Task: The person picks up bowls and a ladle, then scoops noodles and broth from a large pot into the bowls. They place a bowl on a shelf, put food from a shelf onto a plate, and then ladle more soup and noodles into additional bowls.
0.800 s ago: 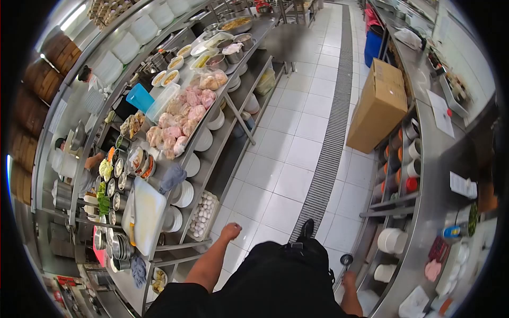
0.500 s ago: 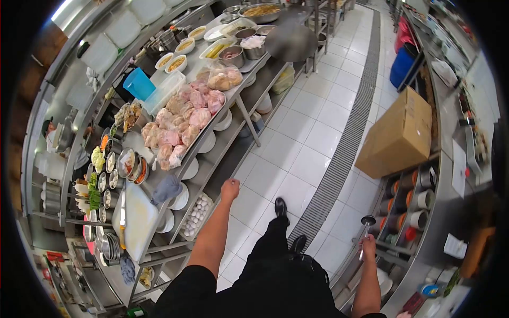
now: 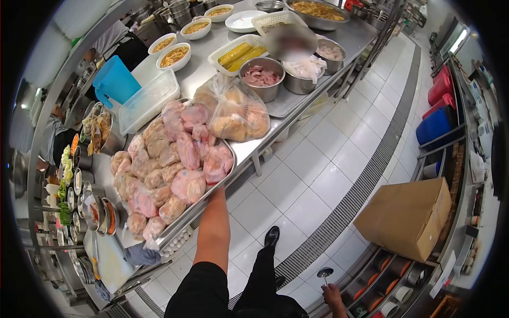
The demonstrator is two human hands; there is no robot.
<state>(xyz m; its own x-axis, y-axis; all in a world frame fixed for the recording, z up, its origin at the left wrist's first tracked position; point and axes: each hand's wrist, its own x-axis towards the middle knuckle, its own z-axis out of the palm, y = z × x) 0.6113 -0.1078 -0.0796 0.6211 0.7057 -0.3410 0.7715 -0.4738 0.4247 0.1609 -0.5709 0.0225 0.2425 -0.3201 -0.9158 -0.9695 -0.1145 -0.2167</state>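
Note:
My right hand (image 3: pixel 333 297) is closed round the handle of a ladle (image 3: pixel 325 272), its round metal bowl upward, low over the floor at the right. My left arm reaches forward to the counter. There my left hand (image 3: pixel 215 192) is right at the edge of a tray heaped with bagged raw meat (image 3: pixel 183 153), its fingers hidden. Above the hand lies a clear plastic bag of orange-brown pieces (image 3: pixel 230 119). Beside the heap rests a clear plastic container (image 3: pixel 151 100), with a blue jug (image 3: pixel 116 79) behind it.
Metal pots of raw meat (image 3: pixel 262 79), a basket with yellow pieces (image 3: pixel 238 55) and bowls of noodle-like food (image 3: pixel 174 56) stand further along the counter. A cutting board (image 3: pixel 111 265) lies at the left. Right of the floor drain (image 3: pixel 366 177) stands a cardboard box (image 3: pixel 405 217).
I have stepped forward along the counter. My left hand has gone from hanging over the aisle to the meat tray's edge. The right hand still holds the ladle, lower in view.

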